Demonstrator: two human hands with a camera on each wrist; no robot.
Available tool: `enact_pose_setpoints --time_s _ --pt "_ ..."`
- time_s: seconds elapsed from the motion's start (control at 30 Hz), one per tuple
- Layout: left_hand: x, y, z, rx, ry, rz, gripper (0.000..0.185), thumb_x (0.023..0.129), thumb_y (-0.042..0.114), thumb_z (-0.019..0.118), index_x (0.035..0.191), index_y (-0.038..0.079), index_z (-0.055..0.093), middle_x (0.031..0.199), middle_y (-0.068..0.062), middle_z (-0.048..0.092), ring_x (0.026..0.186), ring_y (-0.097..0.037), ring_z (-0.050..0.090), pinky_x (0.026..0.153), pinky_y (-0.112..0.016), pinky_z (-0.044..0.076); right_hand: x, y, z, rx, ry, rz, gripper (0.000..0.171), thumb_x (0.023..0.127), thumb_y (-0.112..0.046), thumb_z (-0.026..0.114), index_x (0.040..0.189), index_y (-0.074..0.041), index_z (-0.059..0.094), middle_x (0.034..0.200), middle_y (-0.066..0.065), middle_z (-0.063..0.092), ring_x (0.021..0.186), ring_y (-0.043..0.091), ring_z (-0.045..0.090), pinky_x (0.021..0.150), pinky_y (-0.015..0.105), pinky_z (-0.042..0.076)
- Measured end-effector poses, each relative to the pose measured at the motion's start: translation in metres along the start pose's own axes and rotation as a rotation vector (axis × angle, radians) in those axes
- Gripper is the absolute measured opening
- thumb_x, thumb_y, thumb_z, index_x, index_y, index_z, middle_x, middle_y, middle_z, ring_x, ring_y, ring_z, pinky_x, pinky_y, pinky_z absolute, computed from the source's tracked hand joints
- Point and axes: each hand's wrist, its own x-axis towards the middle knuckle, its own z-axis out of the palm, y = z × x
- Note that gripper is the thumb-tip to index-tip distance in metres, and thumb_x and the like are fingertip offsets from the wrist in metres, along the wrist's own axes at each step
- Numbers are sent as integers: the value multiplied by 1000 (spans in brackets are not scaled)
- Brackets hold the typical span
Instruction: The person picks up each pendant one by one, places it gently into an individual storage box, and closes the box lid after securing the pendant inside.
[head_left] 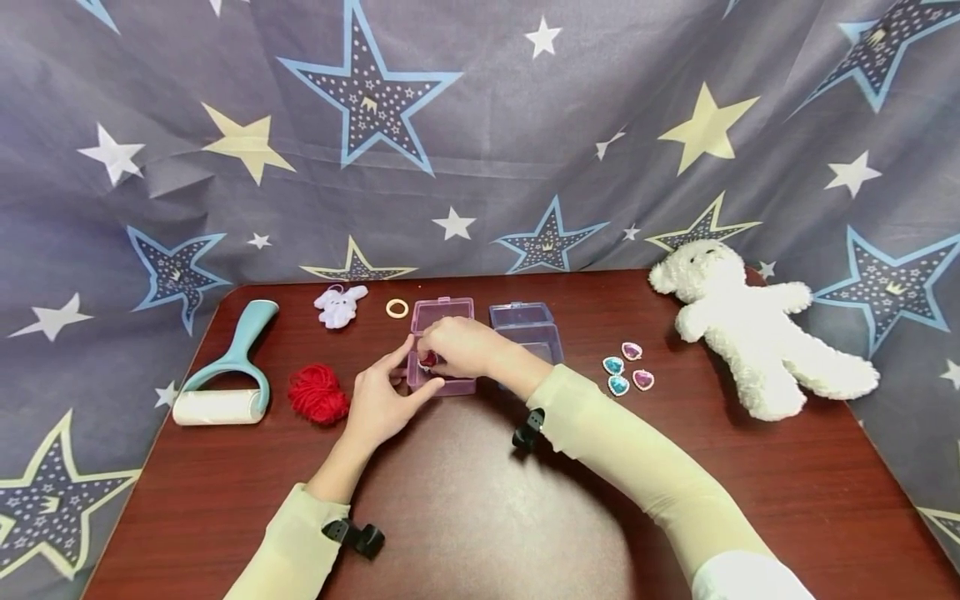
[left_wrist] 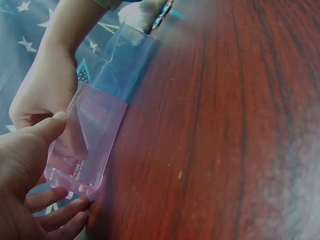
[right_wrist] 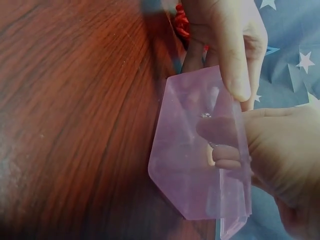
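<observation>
A clear pink box [head_left: 444, 385] with its lid up stands mid-table. My left hand [head_left: 420, 365] steadies it, with the thumb on the front wall and the index finger along the left side. In the left wrist view the thumb and fingers [left_wrist: 60, 207] clamp the pink box [left_wrist: 97, 125]. My right hand [head_left: 438, 354] reaches inside and pinches a small red piece [head_left: 429, 360]. In the right wrist view its fingers [right_wrist: 225, 155] show through the pink wall [right_wrist: 190, 165], and the left thumb [right_wrist: 235, 60] presses the rim.
A clear blue box [head_left: 528, 329] stands right of the pink one, with several heart gems [head_left: 627, 367] beyond it. A white teddy bear [head_left: 750, 329] lies far right. On the left are red yarn [head_left: 318, 393], a lint roller [head_left: 225, 379], a white plush bunny [head_left: 340, 305] and a ring [head_left: 397, 308].
</observation>
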Motion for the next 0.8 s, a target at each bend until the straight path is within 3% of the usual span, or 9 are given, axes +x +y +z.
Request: enact_pose_setpoints --time_s 0.47,0.8 --pt "0 0 -1 -9 0 7 79 81 34 94 149 9 63 125 -16 78 89 -24 79 76 -39 63 3 0 6 -68 -34 -25 5 93 -15 80 97 -18 80 96 -2 79 90 19 78 84 35 63" --pt "0 0 -2 -10 1 4 80 80 35 95 148 9 63 118 -15 80 90 -25 79 79 -44 64 8 -2 8 -60 -58 -8 6 90 -15 83 94 -19 80 87 -3 78 83 19 75 81 35 62"
